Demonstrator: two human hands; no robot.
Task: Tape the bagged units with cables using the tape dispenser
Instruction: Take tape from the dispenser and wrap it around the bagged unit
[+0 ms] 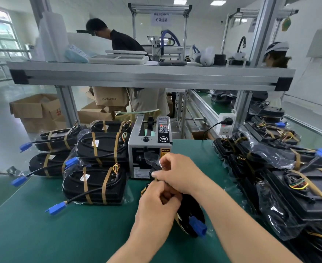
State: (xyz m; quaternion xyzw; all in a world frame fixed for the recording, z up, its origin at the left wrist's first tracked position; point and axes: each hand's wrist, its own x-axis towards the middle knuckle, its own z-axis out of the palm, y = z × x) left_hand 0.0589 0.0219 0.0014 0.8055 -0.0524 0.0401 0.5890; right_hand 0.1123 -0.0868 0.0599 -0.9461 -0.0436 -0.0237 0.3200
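Note:
A black bagged unit (189, 213) with a cable ending in a blue connector (199, 227) stands on edge on the green table (61, 234), just in front of the grey tape dispenser (148, 147). My left hand (157, 205) grips the unit's near upper edge, fingers curled round it. My right hand (177, 174) holds its far upper end, where the clear bag and a brown tape strip show. Most of the unit is hidden behind both hands.
Several taped black units (97, 185) with blue plugs are stacked left of the dispenser. Bagged units (293, 196) pile along the right edge. An aluminium shelf (148, 76) spans overhead. A power strip (225, 123) stands behind. Two people work beyond the bench.

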